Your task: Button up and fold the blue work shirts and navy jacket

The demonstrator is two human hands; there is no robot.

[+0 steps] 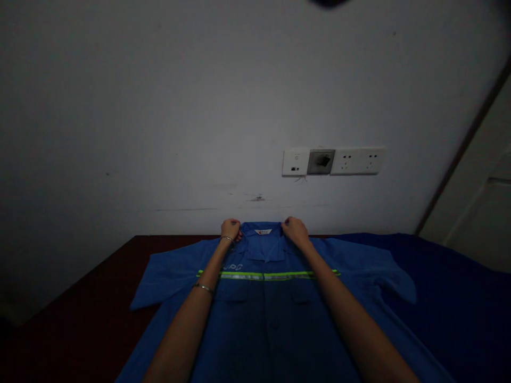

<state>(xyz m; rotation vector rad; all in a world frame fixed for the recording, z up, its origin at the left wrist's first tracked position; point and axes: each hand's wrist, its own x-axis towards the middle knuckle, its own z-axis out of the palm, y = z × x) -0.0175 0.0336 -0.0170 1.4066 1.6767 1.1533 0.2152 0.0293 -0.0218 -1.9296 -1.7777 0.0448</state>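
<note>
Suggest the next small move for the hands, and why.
Probably free the right hand from the collar and smooth the right-side sleeve, while the left hand holds its end. Both hands are at the collar's ends, and the blue shirt lies front up, but that sleeve looks rumpled underneath; the left-side sleeve looks flatter.

Dim light, grey wall (179, 106), white sockets (357, 161), dark-red surface (88, 303)

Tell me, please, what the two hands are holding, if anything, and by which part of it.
A blue shirt, by its collar: the left hand pinches one end, the right hand the other.
</note>
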